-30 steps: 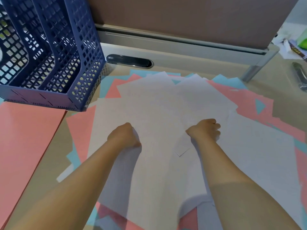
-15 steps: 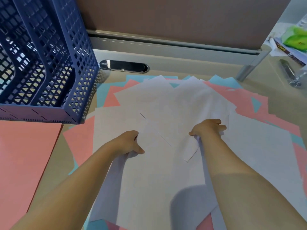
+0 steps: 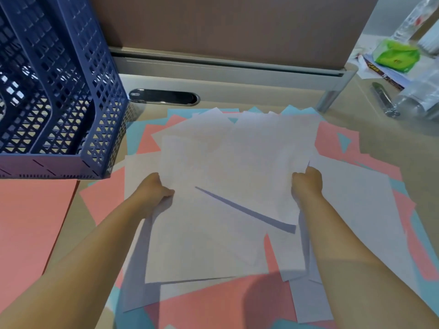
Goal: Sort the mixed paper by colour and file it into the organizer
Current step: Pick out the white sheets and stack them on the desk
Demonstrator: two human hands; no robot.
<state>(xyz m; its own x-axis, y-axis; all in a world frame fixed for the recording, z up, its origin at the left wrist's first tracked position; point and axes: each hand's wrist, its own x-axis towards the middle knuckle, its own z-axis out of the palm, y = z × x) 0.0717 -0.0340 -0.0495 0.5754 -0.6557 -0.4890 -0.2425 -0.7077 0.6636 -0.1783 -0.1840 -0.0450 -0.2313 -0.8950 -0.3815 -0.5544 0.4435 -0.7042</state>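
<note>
Two hands hold a bunch of white sheets (image 3: 232, 162) just right of the blue organizer (image 3: 59, 91). The left hand (image 3: 154, 188) grips the left edge of the bunch with curled fingers. The right hand (image 3: 307, 182) pinches the right edge, with its fingers curled round the paper. The bunch is lifted a bit at its near edge and makes a dark shadow on the white sheet under it.

More white sheets lie flat below the bunch. Pink sheets (image 3: 351, 153) and light blue sheets (image 3: 180, 112) peek out all around them. One big pink sheet (image 3: 31, 222) lies alone on the desk (image 3: 380, 129), just in front of the organizer. The organizer stands upright, and its slots look empty of paper. A green pack (image 3: 395, 54) and a clear bottle (image 3: 418, 100) sit far to the right of the organizer.
</note>
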